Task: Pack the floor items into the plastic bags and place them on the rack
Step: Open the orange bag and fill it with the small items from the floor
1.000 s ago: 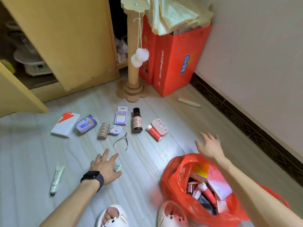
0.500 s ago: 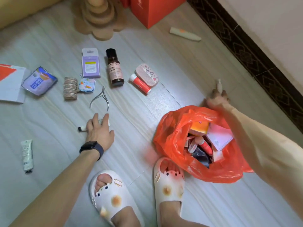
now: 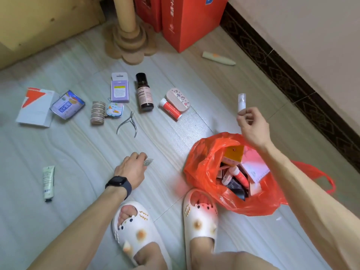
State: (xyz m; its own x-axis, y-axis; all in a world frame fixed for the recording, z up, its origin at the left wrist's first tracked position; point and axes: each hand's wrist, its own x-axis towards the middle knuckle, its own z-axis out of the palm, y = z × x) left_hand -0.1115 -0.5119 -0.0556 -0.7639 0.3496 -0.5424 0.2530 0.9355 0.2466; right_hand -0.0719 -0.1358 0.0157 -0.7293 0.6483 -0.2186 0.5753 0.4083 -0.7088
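Observation:
An open red plastic bag lies on the floor at the right, holding several boxes and tubes. Above its rim my right hand pinches a small white tube upright. My left hand, with a black watch on the wrist, grips a small flat packet just above the floor. Farther back lie a brown bottle, a purple card pack, nail nippers, a red tube, a pink case, a tape roll and a blue pouch.
A green-white tube lies at the left, a cream tube near the wall. A cardboard scratching post and red paper bags stand at the back. My feet in white slippers are next to the plastic bag.
My right hand lifted the small white tube off the floor and now holds it above the bag. My left hand picked up the flat packet it was touching. The camera shifted.

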